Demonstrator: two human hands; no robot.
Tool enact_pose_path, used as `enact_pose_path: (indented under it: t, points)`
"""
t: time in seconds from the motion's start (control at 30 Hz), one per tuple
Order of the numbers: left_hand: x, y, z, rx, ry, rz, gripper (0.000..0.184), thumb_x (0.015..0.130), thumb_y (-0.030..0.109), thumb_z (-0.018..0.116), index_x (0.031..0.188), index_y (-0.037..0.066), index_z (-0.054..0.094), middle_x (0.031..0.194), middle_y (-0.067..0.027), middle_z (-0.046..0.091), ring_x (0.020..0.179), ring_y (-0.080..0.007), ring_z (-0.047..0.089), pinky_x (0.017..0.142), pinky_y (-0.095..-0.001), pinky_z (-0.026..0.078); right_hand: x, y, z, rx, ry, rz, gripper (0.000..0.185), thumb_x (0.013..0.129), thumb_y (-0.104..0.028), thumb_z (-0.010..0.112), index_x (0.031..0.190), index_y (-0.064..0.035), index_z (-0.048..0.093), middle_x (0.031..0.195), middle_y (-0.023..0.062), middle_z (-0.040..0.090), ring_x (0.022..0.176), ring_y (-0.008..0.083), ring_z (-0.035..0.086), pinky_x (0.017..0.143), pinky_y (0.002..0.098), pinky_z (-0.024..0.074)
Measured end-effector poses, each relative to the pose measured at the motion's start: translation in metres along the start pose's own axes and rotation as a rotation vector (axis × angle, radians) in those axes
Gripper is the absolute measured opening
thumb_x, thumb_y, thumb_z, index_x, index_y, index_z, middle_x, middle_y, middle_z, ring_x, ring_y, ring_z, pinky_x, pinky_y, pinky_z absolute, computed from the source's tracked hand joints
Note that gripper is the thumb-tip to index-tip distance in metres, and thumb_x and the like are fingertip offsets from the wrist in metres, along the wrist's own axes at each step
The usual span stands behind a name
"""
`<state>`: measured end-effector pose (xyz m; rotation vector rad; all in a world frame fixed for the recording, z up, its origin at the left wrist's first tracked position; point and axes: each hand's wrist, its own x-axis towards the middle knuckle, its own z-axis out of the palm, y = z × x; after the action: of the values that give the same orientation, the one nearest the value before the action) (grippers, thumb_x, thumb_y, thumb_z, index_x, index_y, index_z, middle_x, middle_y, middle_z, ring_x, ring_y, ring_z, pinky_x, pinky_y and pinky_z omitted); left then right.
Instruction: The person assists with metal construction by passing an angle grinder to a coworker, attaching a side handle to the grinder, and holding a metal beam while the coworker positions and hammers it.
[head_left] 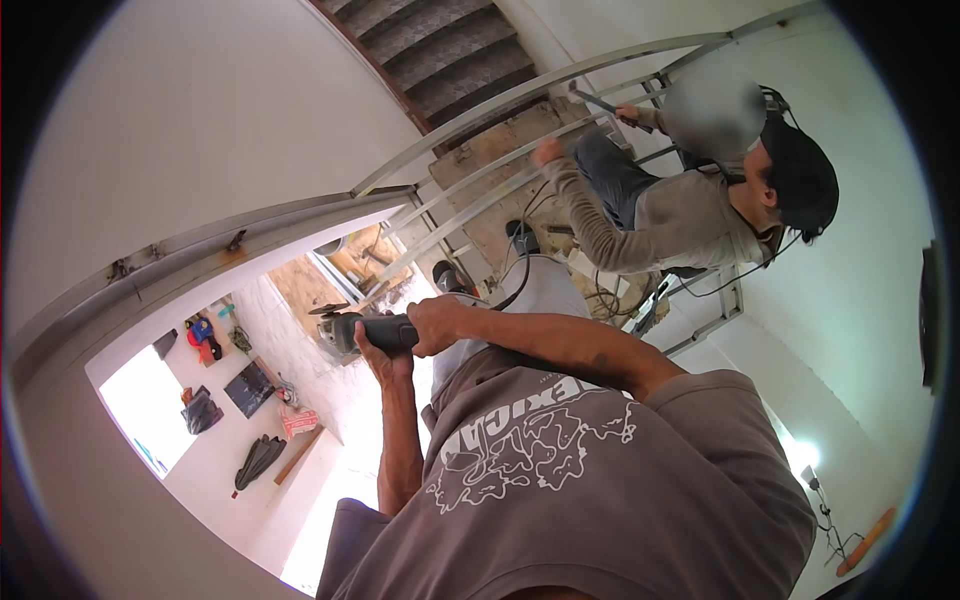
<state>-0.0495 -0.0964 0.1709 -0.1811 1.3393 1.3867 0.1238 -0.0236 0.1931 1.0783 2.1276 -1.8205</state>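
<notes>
Angle grinder [378,332] held in both hands before the printed shirt [560,480]
Right hand [434,326], fingers curled round the rear; left hand [382,362] cups the front, fingers mostly hidden; farther off, a blur partly covers a co-worker [690,215], and the top edge cuts off the stairs [440,55]

I count my two hands [432,325] and one grinder [386,331] left of centre, one staircase [430,50] up top, one cap [803,180] upper right, one lamp [803,456] lower right.
</notes>
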Motion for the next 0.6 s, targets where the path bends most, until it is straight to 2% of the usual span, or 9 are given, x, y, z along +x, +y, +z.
enact_pose_path:
  t: [0.07,0.17,0.23,0.3,0.33,0.4,0.43,0.53,0.6]
  points:
    - [0.0,0.003,-0.002,-0.05,0.021,-0.011,0.05,0.079,0.043,0.076,0.106,0.008,0.055,0.093,-0.0091,0.062,0.089,-0.0229,0.062,0.084,-0.0386,0.055,0.011,-0.012,0.012,-0.032,0.011,0.019,0.058,0.066,-0.035,0.069,0.108,0.0043,0.059,0.1,0.022,0.068,0.095,0.0346,0.067,0.082,0.0413,0.0536]
    - [0.013,0.01,-0.021,-0.075,0.07,-0.058,0.048,0.078,0.044,0.077,0.101,0.007,0.057,0.091,-0.0098,0.063,0.085,-0.023,0.064,0.079,-0.0378,0.057,0.02,-0.021,0.018,-0.054,0.045,-0.018,0.045,0.064,-0.029,0.067,0.098,0.0,0.069,0.095,0.0164,0.071,0.091,0.0298,0.069,0.077,0.0406,0.0556]
    - [0.026,0.01,-0.037,0.013,0.006,-0.04,0.044,0.079,0.045,0.073,0.095,0.007,0.06,0.085,-0.0104,0.065,0.078,-0.0253,0.066,0.075,-0.0403,0.058,0.012,-0.028,0.015,-0.035,0.101,-0.052,0.042,0.066,-0.031,0.066,0.095,-0.0018,0.071,0.094,0.0166,0.071,0.09,0.031,0.069,0.076,0.0403,0.0555]
    - [0.025,0.015,-0.03,-0.002,0.047,-0.071,0.042,0.078,0.044,0.069,0.088,0.005,0.06,0.085,-0.0116,0.065,0.079,-0.0274,0.066,0.075,-0.0416,0.057,0.029,-0.024,0.022,-0.059,0.025,-0.113,0.044,0.068,-0.038,0.068,0.091,-0.0002,0.072,0.091,0.0197,0.07,0.088,0.0341,0.068,0.074,0.0414,0.0544]
    - [0.028,0.018,-0.034,0.016,0.045,-0.075,0.044,0.078,0.044,0.066,0.092,0.003,0.061,0.091,-0.0142,0.065,0.083,-0.0279,0.066,0.077,-0.042,0.056,0.039,-0.016,0.034,-0.04,0.048,-0.139,0.049,0.07,-0.042,0.069,0.09,0.0017,0.071,0.09,0.0217,0.069,0.088,0.0355,0.068,0.074,0.0423,0.0536]
    - [0.031,0.026,-0.037,-0.075,0.055,-0.096,0.041,0.075,0.039,0.069,0.094,0.005,0.06,0.09,-0.0108,0.063,0.085,-0.0265,0.063,0.079,-0.0416,0.054,0.033,-0.012,0.027,-0.008,0.107,-0.185,0.059,0.074,-0.052,0.069,0.087,0.0059,0.069,0.09,0.0259,0.067,0.09,0.039,0.066,0.075,0.0446,0.0514]
    - [0.038,0.027,-0.043,-0.036,0.081,-0.032,0.046,0.076,0.043,0.068,0.094,0.002,0.057,0.087,-0.0129,0.062,0.083,-0.0285,0.063,0.079,-0.0437,0.055,0.023,-0.013,0.017,0.024,0.072,-0.16,0.062,0.076,-0.053,0.069,0.09,0.0082,0.068,0.091,0.0265,0.067,0.091,0.041,0.065,0.078,0.0443,0.051]
    - [0.047,0.037,-0.049,-0.087,0.148,-0.02,0.049,0.075,0.043,0.068,0.096,0.001,0.056,0.088,-0.013,0.061,0.084,-0.0297,0.063,0.081,-0.0454,0.054,0.003,0.01,0.003,0.103,0.253,-0.149,0.066,0.08,-0.05,0.067,0.109,0.009,0.06,0.099,0.0258,0.067,0.093,0.0409,0.065,0.081,0.045,0.0504]
    - [0.066,0.042,-0.066,-0.091,0.146,-0.005,0.048,0.073,0.04,0.068,0.098,0.001,0.055,0.089,-0.0115,0.061,0.084,-0.0289,0.063,0.082,-0.0455,0.053,-0.017,0.035,-0.009,0.213,0.414,-0.148,0.058,0.082,-0.046,0.066,0.105,0.007,0.06,0.095,0.0235,0.067,0.09,0.0386,0.065,0.078,0.0445,0.0505]
